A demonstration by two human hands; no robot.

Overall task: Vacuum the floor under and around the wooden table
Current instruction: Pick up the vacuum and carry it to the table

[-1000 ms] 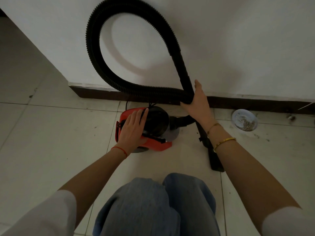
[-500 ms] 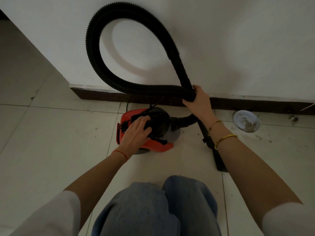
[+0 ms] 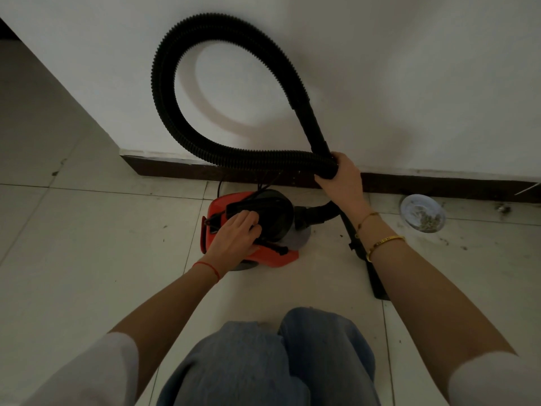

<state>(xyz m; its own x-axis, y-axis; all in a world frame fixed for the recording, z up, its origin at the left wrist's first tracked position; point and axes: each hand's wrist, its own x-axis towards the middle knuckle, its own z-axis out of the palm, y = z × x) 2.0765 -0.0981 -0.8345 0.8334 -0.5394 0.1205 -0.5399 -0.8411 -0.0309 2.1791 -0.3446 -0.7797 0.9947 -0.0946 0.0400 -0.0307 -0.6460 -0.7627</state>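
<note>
A small red and black vacuum cleaner (image 3: 272, 256) sits on the tiled floor near the wall. Its black ribbed hose (image 3: 164, 92) loops up against the white wall and comes back down. My left hand (image 3: 234, 241) lies on top of the vacuum, fingers curled around its black handle (image 3: 243, 206). My right hand (image 3: 341, 178) grips the hose where the ribbed part crosses the smooth rigid tube (image 3: 310, 121). The black nozzle (image 3: 376, 282) rests on the floor to the right, partly hidden behind my right forearm. No wooden table is in view.
A dark skirting board (image 3: 175, 168) runs along the wall's foot. A round floor drain cover (image 3: 421, 215) with debris on it lies at the right. Dirt specks dot the tiles. My knees in blue jeans (image 3: 281, 358) fill the bottom centre. The wall corner stands at the left.
My right hand went from flat against the hose to wrapped around it. My left hand's fingers curled from flat on the vacuum's top onto its handle.
</note>
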